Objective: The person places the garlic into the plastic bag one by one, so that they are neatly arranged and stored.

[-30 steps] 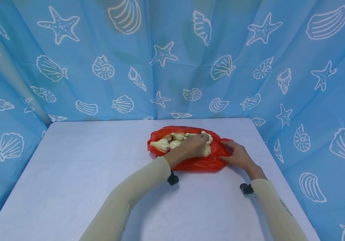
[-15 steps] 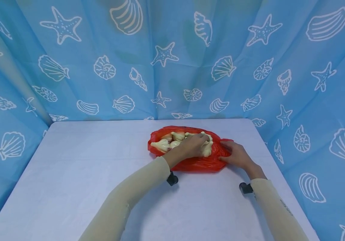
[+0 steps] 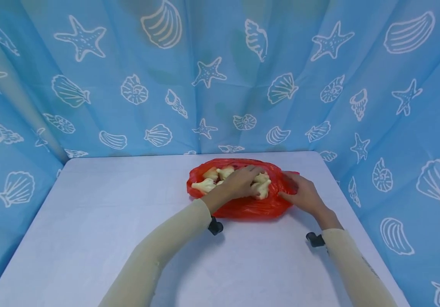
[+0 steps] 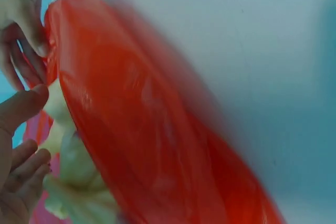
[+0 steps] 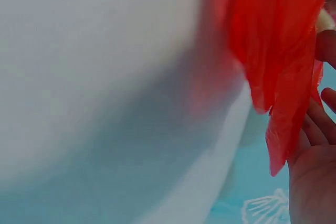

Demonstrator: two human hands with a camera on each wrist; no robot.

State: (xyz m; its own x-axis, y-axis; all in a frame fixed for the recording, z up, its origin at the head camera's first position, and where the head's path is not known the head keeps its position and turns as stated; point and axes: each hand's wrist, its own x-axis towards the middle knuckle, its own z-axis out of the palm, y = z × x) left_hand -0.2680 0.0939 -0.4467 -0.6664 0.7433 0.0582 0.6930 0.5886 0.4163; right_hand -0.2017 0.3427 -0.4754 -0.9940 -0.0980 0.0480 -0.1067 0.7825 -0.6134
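Observation:
A red plastic bag (image 3: 250, 209) lies on the table, its upper side open. Inside sit several pale garlic bulbs (image 3: 204, 185). My left hand (image 3: 240, 182) reaches over the bag's middle and hides some bulbs. In the left wrist view its thumb and fingers stand apart beside the garlic (image 4: 81, 174), with nothing pinched between them. At the bag's right end, my right hand (image 3: 307, 194) holds the plastic between thumb and fingers. The right wrist view shows the red bag (image 5: 283, 66) hanging in loose folds by that hand (image 5: 315, 177).
The bag rests near the back of a white-covered table (image 3: 89, 230). A blue curtain (image 3: 220, 102) with white shells and starfish surrounds the back and sides. Each wrist carries a small black device (image 3: 215, 226).
My left hand has loosened over the garlic and shifted slightly left, with its fingers more spread. The bag's opening has shifted a little; my right hand remains at its right end.

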